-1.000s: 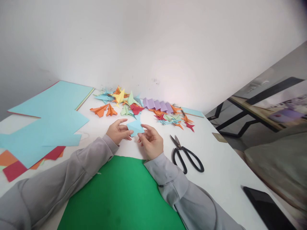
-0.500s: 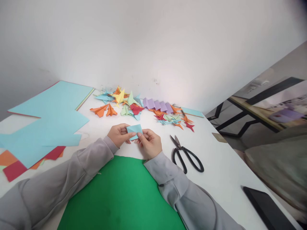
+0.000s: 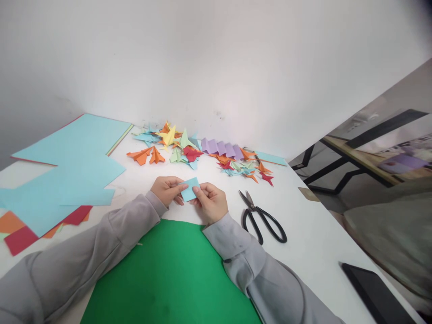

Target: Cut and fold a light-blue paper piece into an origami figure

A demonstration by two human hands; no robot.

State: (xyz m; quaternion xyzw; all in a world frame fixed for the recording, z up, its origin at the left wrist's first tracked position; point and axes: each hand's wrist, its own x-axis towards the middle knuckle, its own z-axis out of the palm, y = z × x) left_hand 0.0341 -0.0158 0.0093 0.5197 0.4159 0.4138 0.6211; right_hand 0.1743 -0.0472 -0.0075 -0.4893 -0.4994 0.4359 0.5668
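Between my two hands is a small light-blue square of folded paper, tilted and raised a little over the table. My left hand pinches its left corner with thumb and fingers. On the opposite side, my right hand grips it, thumb pressed flat on the paper's face. Behind the hands lie folded paper planes in orange, yellow, green, blue and red. A green sheet spreads under my forearms. To the right rest black-handled scissors with their blades slightly apart.
Large light-blue sheets lie stacked on the left, with red and orange paper squares by them. A pleated purple paper stands by the wall among more folded pieces. At the right edge is a black tablet-like device.
The blue paper has turned between my fingers and now shows a smoother square face, where a diagonal crease showed before. My left thumb has shifted up to its corner.
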